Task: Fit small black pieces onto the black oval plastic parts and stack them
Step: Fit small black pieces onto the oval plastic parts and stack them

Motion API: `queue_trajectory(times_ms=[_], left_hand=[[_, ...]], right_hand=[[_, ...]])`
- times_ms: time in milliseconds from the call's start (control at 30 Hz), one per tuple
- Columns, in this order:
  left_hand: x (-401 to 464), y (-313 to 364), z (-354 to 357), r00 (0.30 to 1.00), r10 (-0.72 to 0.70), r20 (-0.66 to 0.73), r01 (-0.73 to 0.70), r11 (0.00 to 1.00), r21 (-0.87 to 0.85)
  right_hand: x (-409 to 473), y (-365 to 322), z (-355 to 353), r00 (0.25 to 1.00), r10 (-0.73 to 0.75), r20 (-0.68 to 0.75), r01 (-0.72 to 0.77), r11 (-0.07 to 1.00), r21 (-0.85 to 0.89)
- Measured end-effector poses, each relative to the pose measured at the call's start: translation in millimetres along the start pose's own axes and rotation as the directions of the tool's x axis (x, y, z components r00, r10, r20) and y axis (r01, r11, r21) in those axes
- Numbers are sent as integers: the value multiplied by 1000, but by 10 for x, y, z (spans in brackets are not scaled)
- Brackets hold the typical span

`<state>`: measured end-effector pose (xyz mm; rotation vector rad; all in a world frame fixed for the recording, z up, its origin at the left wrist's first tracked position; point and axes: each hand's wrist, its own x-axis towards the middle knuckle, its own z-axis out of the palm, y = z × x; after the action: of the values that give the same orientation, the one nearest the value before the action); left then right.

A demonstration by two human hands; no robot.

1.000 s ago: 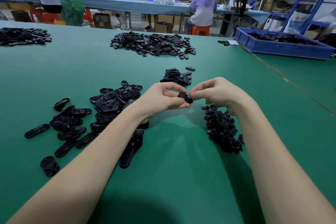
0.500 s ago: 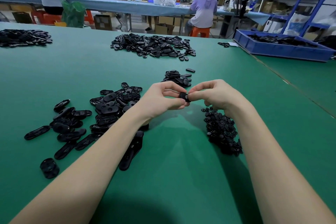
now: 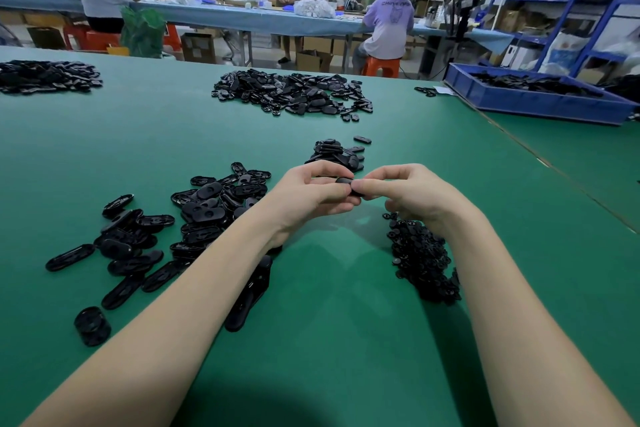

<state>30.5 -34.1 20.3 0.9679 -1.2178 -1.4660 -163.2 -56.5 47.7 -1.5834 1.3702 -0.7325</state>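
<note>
Above the green felt tabletop [image 3: 346,340], the left hand [image 3: 311,194] and right hand [image 3: 408,191] meet, both pinching one black oval plastic part [image 3: 348,184] between curled fingertips, beside a heap of small black pieces [image 3: 420,258].

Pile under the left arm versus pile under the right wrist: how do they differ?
The left pile holds long oval parts, spread loosely; the right pile holds far smaller pieces, packed in a tight heap. The left pile covers more table than the right pile. Both are black plastic.
</note>
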Motion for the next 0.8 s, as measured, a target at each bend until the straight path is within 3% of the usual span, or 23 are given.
queue_trajectory(times_ms=[233, 367, 633, 800], left_hand=[[13, -16, -15, 994, 14, -108, 11, 974, 227], [7, -32, -5, 990, 43, -136, -6, 966, 260], [55, -41, 19, 959, 101, -264, -26, 961, 275], [72, -48, 41, 948, 103, -301, 5, 941, 338]], right_hand=[[52, -32, 100, 996, -79, -51, 70, 984, -161], [79, 7, 162, 990, -99, -96, 80, 980, -184], [114, 154, 361, 969, -169, -180, 186, 979, 82], [117, 164, 386, 967, -159, -199, 187, 974, 131]])
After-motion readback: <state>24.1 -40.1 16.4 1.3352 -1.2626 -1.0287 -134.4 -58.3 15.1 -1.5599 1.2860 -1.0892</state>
